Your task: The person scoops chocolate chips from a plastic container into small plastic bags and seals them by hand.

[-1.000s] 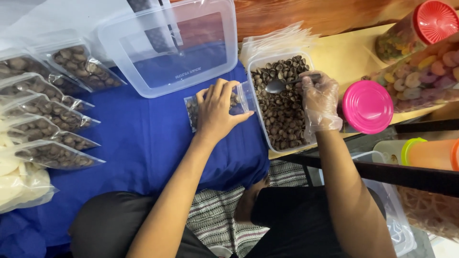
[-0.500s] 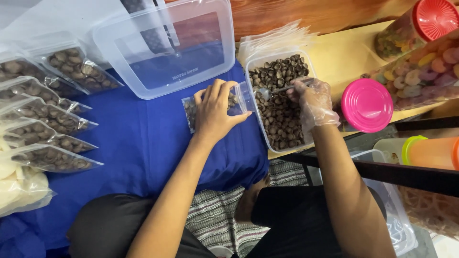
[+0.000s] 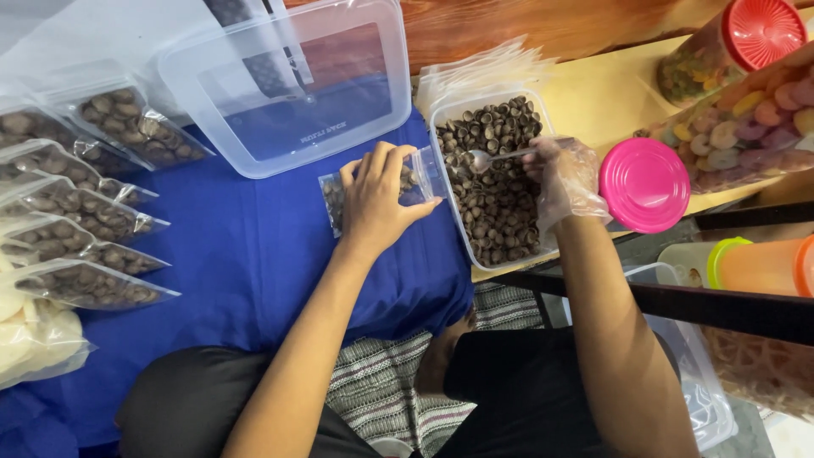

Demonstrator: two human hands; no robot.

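— Where's the small clear plastic pouch (image 3: 417, 182)?
— I see it on the blue cloth (image 3: 246, 254), touching the rectangular clear tub of brown ring-shaped snacks (image 3: 496, 182). My left hand (image 3: 377, 199) lies flat on it, fingers pinching its open mouth.
— And the right?
— My gloved right hand (image 3: 566, 174) is closed on a metal spoon (image 3: 496, 156) over the tub. Filled pouches (image 3: 80, 220) lie well to the left.

Blue cloth (image 3: 246, 254) covered the work surface, a pale yellow tabletop (image 3: 602, 93) lay beside it, reddish wooden boards (image 3: 509, 21) ran behind, a striped woven mat (image 3: 381, 390) lay below, soft even light.
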